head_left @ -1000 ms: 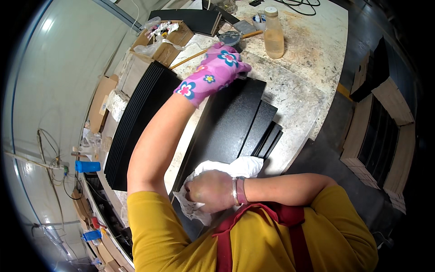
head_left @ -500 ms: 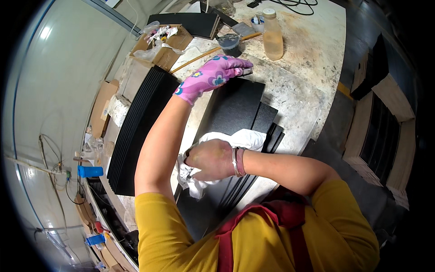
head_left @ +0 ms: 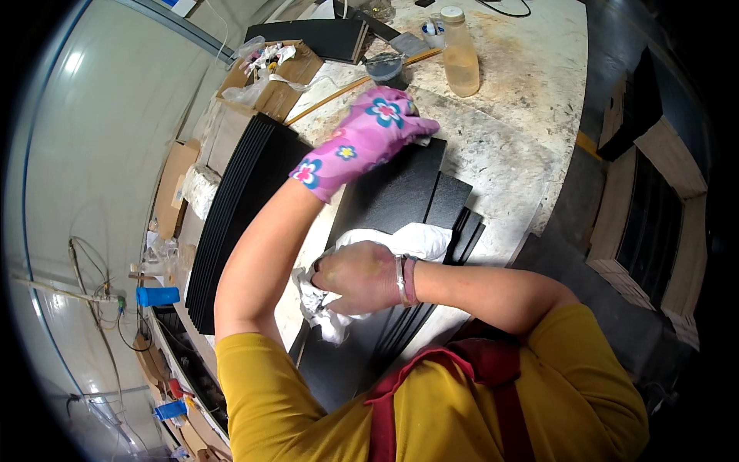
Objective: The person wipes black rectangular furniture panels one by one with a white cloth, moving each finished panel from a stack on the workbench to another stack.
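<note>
Across the worktable (head_left: 516, 115), right beneath both hands: black panels (head_left: 392, 189), lying flat in an overlapping pile, corners staggered toward the right and lower edges left exposed, perhaps for easy separating. Over the top surface, a white cloth (head_left: 419, 240), bunched at the left and spread loosely to the right. Gripped there by the right hand (head_left: 358, 276), fingers curled closed into the folds, probably to hold a firm pad of fabric against the black face.

At the far end of the pile, the left hand (head_left: 379, 125) in a pink flowered glove, fingers bent down, thumb stretched out to the right; likely placed so as to steady that end. Impossible to tell from above whether clasping the edge, pinching something small or merely resting.

Left of the pile, a neatly aligned black stack (head_left: 231, 208), seemingly set aside to leave working room. Beyond the hands, a dark tub (head_left: 385, 71), a thin wooden stick (head_left: 331, 98), a capped bottle (head_left: 460, 65) of yellowish liquid, upright, and a cardboard box (head_left: 289, 91) of crumpled scraps.
</note>
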### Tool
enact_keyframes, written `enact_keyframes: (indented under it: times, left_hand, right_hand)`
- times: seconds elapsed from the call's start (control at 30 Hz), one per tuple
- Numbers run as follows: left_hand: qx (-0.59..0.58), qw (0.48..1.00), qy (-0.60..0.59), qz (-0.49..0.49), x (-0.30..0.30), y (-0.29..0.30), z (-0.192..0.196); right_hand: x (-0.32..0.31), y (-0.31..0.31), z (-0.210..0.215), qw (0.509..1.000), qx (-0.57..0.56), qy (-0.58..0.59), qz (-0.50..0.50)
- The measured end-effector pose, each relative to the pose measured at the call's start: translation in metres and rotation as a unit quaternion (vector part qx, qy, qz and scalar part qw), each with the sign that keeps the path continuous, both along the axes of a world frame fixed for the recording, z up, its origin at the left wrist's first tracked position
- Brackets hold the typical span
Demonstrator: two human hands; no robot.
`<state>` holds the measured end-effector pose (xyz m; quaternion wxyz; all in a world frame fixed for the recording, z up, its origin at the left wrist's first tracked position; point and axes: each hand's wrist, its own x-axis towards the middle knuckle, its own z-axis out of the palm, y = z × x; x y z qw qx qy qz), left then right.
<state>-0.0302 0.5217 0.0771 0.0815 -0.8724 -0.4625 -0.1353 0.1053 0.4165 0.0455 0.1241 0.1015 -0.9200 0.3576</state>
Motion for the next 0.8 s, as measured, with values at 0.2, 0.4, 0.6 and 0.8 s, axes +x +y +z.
enact_keyframes:
  times: [0.2,0.4,0.6,0.8]
  left_hand:
    - [0.016,0.988,0.153,0.031,-0.009,0.001,-0.002]
    - [0.028,0.992,0.125,0.014,-0.001,-0.004,-0.013]
    - [0.004,0.995,0.068,0.067,0.005,-0.003,0.0]
    - [0.041,0.987,0.138,0.071,-0.029,-0.006,-0.008]
  right_hand:
    - [-0.001,-0.002,-0.003,1.0,-0.009,0.008,-0.01]
    - [-0.001,-0.001,-0.004,0.999,-0.005,-0.034,-0.005]
    - [-0.002,0.0,-0.006,1.0,-0.016,0.0,-0.021]
    - [-0.002,-0.005,-0.009,1.0,-0.002,0.013,-0.02]
